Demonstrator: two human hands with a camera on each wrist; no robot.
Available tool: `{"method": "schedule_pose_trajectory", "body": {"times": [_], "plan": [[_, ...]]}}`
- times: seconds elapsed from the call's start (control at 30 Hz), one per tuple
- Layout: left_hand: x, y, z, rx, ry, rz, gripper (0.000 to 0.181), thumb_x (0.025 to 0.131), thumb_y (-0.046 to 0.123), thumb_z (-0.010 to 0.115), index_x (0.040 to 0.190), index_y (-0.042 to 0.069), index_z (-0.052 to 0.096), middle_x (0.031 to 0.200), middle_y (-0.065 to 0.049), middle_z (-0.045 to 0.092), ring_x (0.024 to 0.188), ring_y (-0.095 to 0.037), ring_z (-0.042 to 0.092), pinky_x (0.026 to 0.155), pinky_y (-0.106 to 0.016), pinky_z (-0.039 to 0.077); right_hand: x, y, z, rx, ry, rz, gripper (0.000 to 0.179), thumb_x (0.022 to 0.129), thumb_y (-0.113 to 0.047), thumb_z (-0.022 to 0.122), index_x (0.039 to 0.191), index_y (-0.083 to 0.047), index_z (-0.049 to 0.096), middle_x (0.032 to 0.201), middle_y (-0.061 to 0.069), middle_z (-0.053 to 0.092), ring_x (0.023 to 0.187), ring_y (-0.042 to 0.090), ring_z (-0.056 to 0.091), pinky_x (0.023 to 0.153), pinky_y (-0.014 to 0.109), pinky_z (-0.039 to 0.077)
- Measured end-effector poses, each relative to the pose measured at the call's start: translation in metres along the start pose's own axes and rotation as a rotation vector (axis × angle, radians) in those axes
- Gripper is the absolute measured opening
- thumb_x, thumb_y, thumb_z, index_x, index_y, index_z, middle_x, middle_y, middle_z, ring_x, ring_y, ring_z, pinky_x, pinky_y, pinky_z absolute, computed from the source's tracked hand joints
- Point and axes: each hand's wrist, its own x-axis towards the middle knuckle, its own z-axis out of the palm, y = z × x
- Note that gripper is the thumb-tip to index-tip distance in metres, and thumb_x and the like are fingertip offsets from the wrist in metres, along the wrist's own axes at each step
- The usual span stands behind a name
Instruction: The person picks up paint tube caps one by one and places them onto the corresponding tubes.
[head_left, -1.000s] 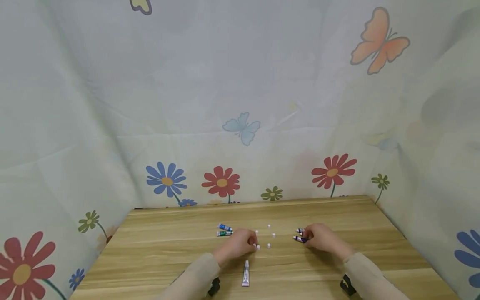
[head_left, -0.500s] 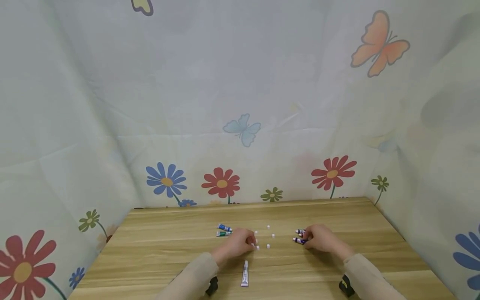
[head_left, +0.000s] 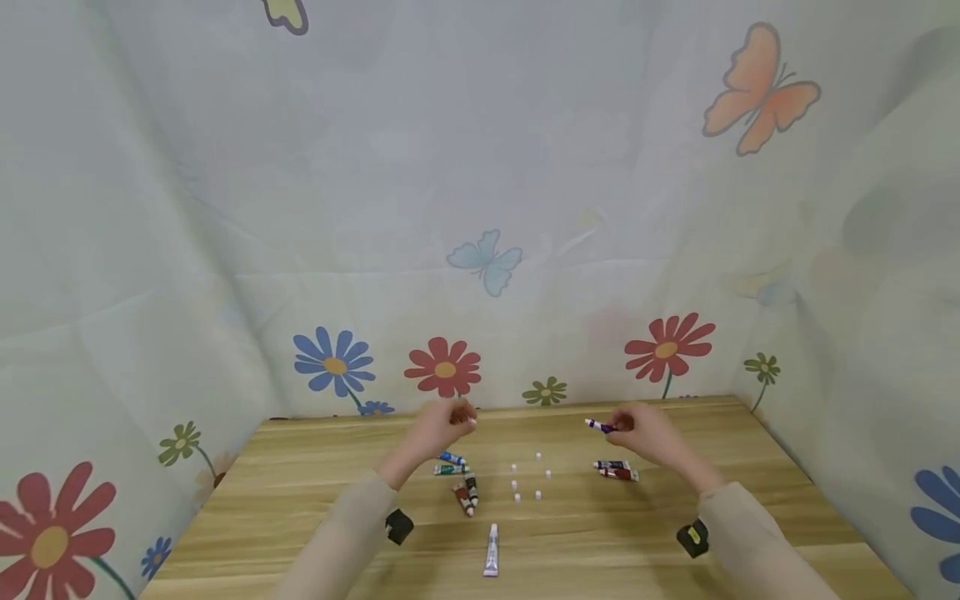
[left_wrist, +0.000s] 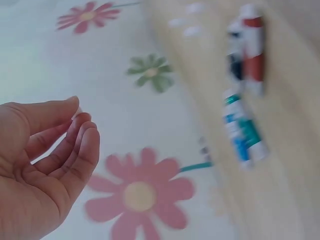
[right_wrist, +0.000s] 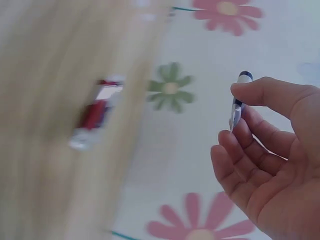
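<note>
Raised above the table's far part, my left hand [head_left: 442,425] pinches a small white cap [left_wrist: 77,113] between thumb and fingertips. My right hand [head_left: 648,429] holds a dark purple paint tube [head_left: 597,426] up in the air, its white end pointing left. Beneath that hand lie a dark tube [head_left: 611,464] and a red tube [head_left: 619,475] side by side. Near the left hand are a blue tube [head_left: 452,457], a green tube [head_left: 450,470], a black tube [head_left: 471,489] and a brownish-red tube [head_left: 462,500]. Several white caps [head_left: 537,495] stand scattered between the hands.
A pale silvery tube [head_left: 491,552] lies by itself nearer the front of the wooden table [head_left: 300,517]. Behind and beside the table hangs a curtain [head_left: 375,250] printed with flowers and butterflies.
Both hands have lifted up and away from me, the left with a white cap, the right with the purple tube. The black and brownish-red tubes now show where the left hand was.
</note>
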Motion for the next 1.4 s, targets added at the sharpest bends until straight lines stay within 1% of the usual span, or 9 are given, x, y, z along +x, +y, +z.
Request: {"method": "schedule_pose_trajectory", "body": {"times": [0.1, 0.23, 0.33, 0.5, 0.7, 0.83, 0.97, 1.27, 1.4], "plan": [[0.0, 0.008, -0.022, -0.001, 0.077, 0.009, 0.008, 0.086, 0.017, 0.068, 0.093, 0.012, 0.066, 0.078, 0.006, 0.06, 0.07, -0.011, 0.054, 0.064, -0.027, 0.048, 0.002, -0.017, -0.014, -0.031, 0.059, -0.074, 0.012, 0.082, -0.014, 0.071, 0.09, -0.008, 0.065, 0.079, -0.002, 0.058, 0.071, 0.014, 0.052, 0.062, 0.03, 0.046], [-0.007, 0.019, -0.043, -0.062, 0.121, -0.02, 0.01, 0.087, 0.022, 0.067, 0.096, 0.016, 0.066, 0.083, 0.008, 0.062, 0.075, -0.012, 0.057, 0.066, -0.029, 0.049, 0.001, -0.038, -0.025, -0.098, 0.143, -0.151, 0.015, 0.082, -0.016, 0.072, 0.094, -0.011, 0.065, 0.084, -0.004, 0.057, 0.076, 0.012, 0.053, 0.066, 0.03, 0.047], [-0.014, 0.023, -0.053, -0.116, 0.139, -0.04, 0.014, 0.088, 0.026, 0.065, 0.101, 0.019, 0.065, 0.088, 0.009, 0.063, 0.08, -0.012, 0.057, 0.07, -0.03, 0.05, -0.003, -0.052, -0.03, -0.116, 0.193, -0.196, 0.017, 0.081, -0.017, 0.072, 0.095, -0.011, 0.064, 0.087, -0.004, 0.055, 0.078, 0.013, 0.053, 0.068, 0.032, 0.048], [-0.027, 0.03, -0.061, -0.166, 0.186, -0.014, 0.016, 0.088, 0.031, 0.064, 0.102, 0.022, 0.064, 0.093, 0.009, 0.062, 0.084, -0.012, 0.058, 0.075, -0.031, 0.05, -0.014, -0.073, -0.033, -0.087, 0.243, -0.261, 0.016, 0.083, -0.02, 0.071, 0.097, -0.016, 0.064, 0.091, -0.008, 0.055, 0.082, 0.01, 0.054, 0.071, 0.033, 0.049], [-0.046, 0.045, -0.063, -0.292, 0.199, -0.001, 0.017, 0.088, 0.033, 0.064, 0.101, 0.024, 0.065, 0.094, 0.004, 0.064, 0.084, -0.013, 0.059, 0.076, -0.031, 0.05, -0.024, -0.086, -0.026, -0.023, 0.311, -0.386, 0.018, 0.081, -0.015, 0.073, 0.095, -0.019, 0.063, 0.094, -0.012, 0.055, 0.082, 0.006, 0.053, 0.071, 0.03, 0.049], [-0.064, 0.071, -0.068, -0.353, 0.21, -0.02, 0.017, 0.089, 0.024, 0.064, 0.104, 0.017, 0.065, 0.095, -0.001, 0.064, 0.086, -0.016, 0.059, 0.076, -0.032, 0.05, -0.029, -0.095, -0.018, -0.011, 0.328, -0.49, 0.02, 0.079, -0.01, 0.074, 0.095, -0.016, 0.064, 0.095, -0.011, 0.055, 0.081, 0.006, 0.052, 0.069, 0.027, 0.048], [-0.078, 0.094, -0.067, -0.382, 0.224, -0.024, 0.016, 0.088, 0.02, 0.065, 0.102, 0.012, 0.065, 0.092, 0.0, 0.063, 0.084, -0.017, 0.059, 0.073, -0.031, 0.05, -0.035, -0.105, -0.01, 0.006, 0.327, -0.528, 0.022, 0.079, -0.009, 0.074, 0.097, -0.018, 0.064, 0.097, -0.012, 0.055, 0.082, 0.005, 0.052, 0.07, 0.023, 0.046], [-0.088, 0.087, -0.038, -0.436, 0.202, 0.02, 0.016, 0.086, 0.029, 0.068, 0.099, 0.02, 0.067, 0.089, 0.004, 0.064, 0.081, -0.015, 0.061, 0.072, -0.029, 0.051, -0.053, -0.121, 0.007, 0.042, 0.277, -0.552, 0.019, 0.083, -0.016, 0.071, 0.099, -0.023, 0.062, 0.099, -0.014, 0.055, 0.084, 0.004, 0.053, 0.068, 0.021, 0.046], [-0.094, 0.096, -0.034, -0.454, 0.181, -0.027, 0.016, 0.086, 0.029, 0.068, 0.099, 0.021, 0.067, 0.09, 0.005, 0.065, 0.083, -0.016, 0.061, 0.075, -0.03, 0.051, -0.056, -0.125, 0.013, 0.054, 0.251, -0.575, 0.02, 0.083, -0.016, 0.071, 0.099, -0.022, 0.062, 0.098, -0.013, 0.055, 0.085, 0.005, 0.054, 0.069, 0.021, 0.047]]}}
